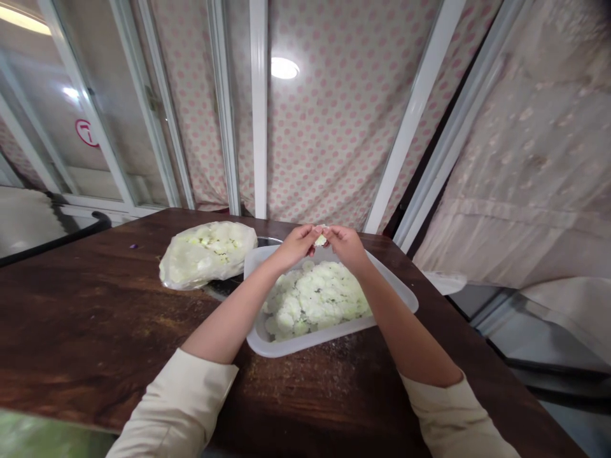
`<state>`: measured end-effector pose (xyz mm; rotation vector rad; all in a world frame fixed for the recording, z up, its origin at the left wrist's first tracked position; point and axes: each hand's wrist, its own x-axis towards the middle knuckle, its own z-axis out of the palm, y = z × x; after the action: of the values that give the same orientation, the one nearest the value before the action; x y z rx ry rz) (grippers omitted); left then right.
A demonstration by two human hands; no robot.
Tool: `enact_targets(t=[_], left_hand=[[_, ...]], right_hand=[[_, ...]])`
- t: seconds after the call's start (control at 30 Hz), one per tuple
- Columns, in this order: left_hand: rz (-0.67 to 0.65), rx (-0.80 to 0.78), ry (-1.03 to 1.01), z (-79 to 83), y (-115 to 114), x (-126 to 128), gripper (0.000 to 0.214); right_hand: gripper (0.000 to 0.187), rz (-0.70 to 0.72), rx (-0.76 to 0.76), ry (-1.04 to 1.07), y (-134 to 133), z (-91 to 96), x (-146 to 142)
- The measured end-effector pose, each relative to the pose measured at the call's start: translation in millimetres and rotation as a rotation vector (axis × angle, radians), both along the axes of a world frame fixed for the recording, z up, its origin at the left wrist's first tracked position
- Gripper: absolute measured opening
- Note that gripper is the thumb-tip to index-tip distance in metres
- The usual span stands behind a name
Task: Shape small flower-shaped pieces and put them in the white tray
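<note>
My left hand and my right hand meet above the far side of a white plastic tub. Between their pinched fingertips is a small white-green flower head, with fingers covering part of it. Both hands seem to grip it. Below them, a heap of similar pale flower heads fills much of the tub; whether they are real or artificial I cannot tell. To the left of the tub lies a clear plastic bag with more pale flower heads showing through its opening.
A dark wooden table carries everything, with fine crumbs scattered near the tub. A dark round tray sits partly beneath the bag. Behind stand white-framed glass panels with a pink-dotted curtain. Pale lace cloth hangs on the right.
</note>
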<state>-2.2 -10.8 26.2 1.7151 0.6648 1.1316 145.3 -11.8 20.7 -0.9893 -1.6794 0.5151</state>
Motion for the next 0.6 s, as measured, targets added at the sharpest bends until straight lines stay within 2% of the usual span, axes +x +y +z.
enact_targets(t=[0.1, 0.17, 0.23, 0.3, 0.4, 0.47, 0.6], left_hand=[[0.018, -0.01, -0.004, 0.4, 0, 0, 0.036], [0.025, -0.029, -0.014, 1.3, -1, 0, 0.035], [0.034, -0.041, -0.012, 1.9, -2, 0, 0.034], [0.042, -0.036, -0.004, 1.7, -2, 0, 0.033], [0.053, -0.026, 0.031, 0.3, 0, 0, 0.031], [0.056, -0.035, 0.058, -0.8, 2, 0, 0.03], [0.018, -0.052, 0.096, -1.7, 2, 1, 0.027]], right_hand=[[0.029, -0.213, 0.038, -0.136, 6, -3.1, 7], [0.015, -0.261, 0.011, -0.133, 8, -3.5, 10], [0.018, -0.184, -0.046, -0.007, 8, -2.0, 9], [0.027, -0.042, -0.142, 0.127, 6, 0.3, 5], [0.035, 0.122, -0.242, 0.171, 1, 2.4, -2], [0.036, 0.113, -0.187, 0.133, 0, 2.1, -3], [0.035, -0.039, -0.016, -0.014, 1, -1.1, -1]])
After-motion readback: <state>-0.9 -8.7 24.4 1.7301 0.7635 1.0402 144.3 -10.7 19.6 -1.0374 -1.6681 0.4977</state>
